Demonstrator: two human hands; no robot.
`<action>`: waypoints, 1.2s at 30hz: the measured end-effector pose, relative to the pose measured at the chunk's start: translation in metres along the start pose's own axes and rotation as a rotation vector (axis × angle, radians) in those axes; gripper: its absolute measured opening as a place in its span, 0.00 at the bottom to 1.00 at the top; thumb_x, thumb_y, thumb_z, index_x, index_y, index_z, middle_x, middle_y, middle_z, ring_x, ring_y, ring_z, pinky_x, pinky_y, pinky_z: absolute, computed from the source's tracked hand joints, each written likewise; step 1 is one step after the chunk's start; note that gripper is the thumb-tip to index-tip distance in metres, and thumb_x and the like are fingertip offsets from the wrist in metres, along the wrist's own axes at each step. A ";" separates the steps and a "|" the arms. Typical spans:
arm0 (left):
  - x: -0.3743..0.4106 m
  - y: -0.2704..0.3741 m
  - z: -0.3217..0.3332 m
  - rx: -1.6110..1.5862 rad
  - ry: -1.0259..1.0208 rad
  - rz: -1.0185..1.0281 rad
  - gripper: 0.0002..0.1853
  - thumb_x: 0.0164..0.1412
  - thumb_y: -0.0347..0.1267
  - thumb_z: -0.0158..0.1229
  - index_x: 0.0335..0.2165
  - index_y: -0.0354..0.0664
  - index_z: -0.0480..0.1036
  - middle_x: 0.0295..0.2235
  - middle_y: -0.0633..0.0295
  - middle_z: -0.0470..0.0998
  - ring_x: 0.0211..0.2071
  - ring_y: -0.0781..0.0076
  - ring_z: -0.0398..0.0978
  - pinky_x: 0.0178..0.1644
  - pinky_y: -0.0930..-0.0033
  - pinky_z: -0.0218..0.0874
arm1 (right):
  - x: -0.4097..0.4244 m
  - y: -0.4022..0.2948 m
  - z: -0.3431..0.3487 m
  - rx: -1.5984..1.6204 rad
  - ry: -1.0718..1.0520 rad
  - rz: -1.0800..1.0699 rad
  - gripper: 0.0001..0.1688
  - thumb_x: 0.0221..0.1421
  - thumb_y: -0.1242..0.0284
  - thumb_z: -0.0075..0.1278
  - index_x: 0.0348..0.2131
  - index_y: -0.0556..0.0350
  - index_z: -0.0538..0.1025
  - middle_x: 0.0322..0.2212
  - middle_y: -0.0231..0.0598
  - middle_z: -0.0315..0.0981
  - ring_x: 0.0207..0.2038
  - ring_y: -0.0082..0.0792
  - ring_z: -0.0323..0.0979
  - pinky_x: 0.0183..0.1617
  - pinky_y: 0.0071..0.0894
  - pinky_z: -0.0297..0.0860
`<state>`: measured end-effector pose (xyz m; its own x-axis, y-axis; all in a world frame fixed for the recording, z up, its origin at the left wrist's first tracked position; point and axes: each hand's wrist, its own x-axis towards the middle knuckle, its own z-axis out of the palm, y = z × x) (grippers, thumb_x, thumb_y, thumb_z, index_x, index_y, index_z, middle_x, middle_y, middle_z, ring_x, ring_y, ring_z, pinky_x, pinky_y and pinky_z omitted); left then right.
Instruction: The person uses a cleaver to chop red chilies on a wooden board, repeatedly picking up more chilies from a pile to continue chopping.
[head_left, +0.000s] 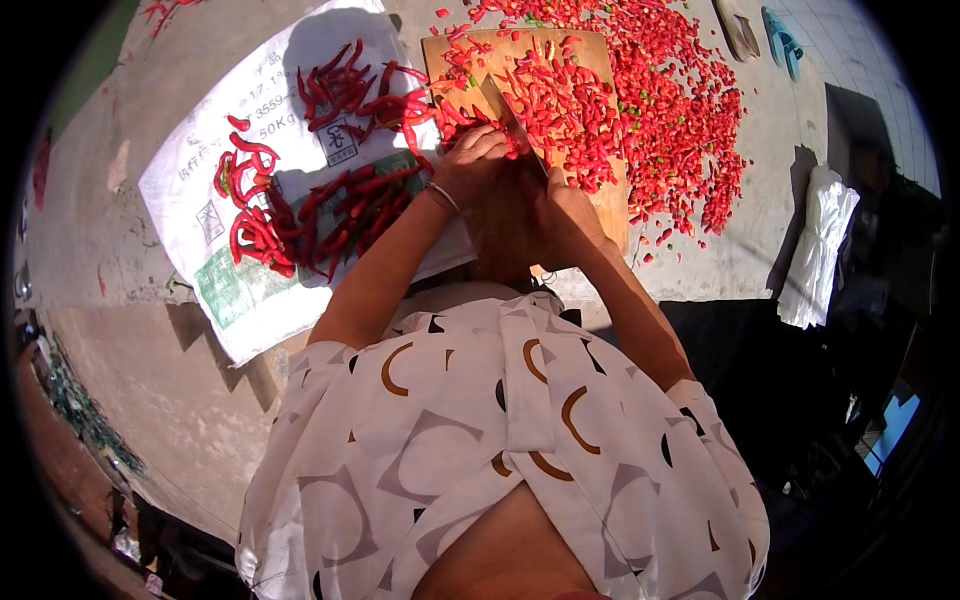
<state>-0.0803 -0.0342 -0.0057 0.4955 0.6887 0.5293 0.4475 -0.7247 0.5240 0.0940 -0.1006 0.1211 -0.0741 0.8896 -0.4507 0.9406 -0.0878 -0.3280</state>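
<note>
My right hand grips a kitchen knife, whose blade slants up and to the left across a wooden cutting board. Just left of the blade, my left hand presses red chili peppers against the board with bent fingers. Cut chili pieces cover the board to the right of the knife. Whole red chilies lie in loose groups on a white woven sack at the left. Part of the knife's handle is hidden inside my right hand.
Chopped chilies spread over the concrete surface beyond and right of the board. A bundled white plastic bag lies at the right edge. A blue slipper and a beige shoe are at the upper right.
</note>
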 end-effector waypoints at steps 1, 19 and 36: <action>0.002 0.000 -0.001 0.012 -0.015 0.001 0.13 0.48 0.24 0.58 0.36 0.39 0.75 0.42 0.61 0.74 0.50 0.60 0.69 0.54 0.62 0.65 | 0.010 0.001 0.005 -0.002 0.030 0.043 0.12 0.56 0.72 0.41 0.36 0.65 0.63 0.22 0.64 0.74 0.28 0.64 0.75 0.34 0.57 0.71; -0.002 0.000 -0.003 -0.005 -0.030 -0.020 0.14 0.47 0.25 0.59 0.36 0.40 0.73 0.41 0.60 0.74 0.49 0.60 0.71 0.51 0.66 0.66 | 0.015 0.010 0.015 0.063 -0.002 0.084 0.15 0.59 0.70 0.39 0.39 0.66 0.62 0.22 0.66 0.73 0.30 0.65 0.74 0.36 0.59 0.69; -0.001 -0.002 -0.003 0.066 -0.038 -0.024 0.10 0.49 0.24 0.57 0.34 0.41 0.74 0.39 0.61 0.75 0.48 0.59 0.71 0.50 0.65 0.67 | -0.019 -0.011 0.014 -0.093 -0.055 0.145 0.17 0.56 0.70 0.42 0.41 0.66 0.61 0.20 0.65 0.73 0.27 0.63 0.74 0.31 0.58 0.70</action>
<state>-0.0837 -0.0335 -0.0051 0.5112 0.7054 0.4909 0.5074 -0.7088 0.4901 0.0804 -0.1231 0.1217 0.0488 0.8444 -0.5336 0.9690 -0.1695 -0.1796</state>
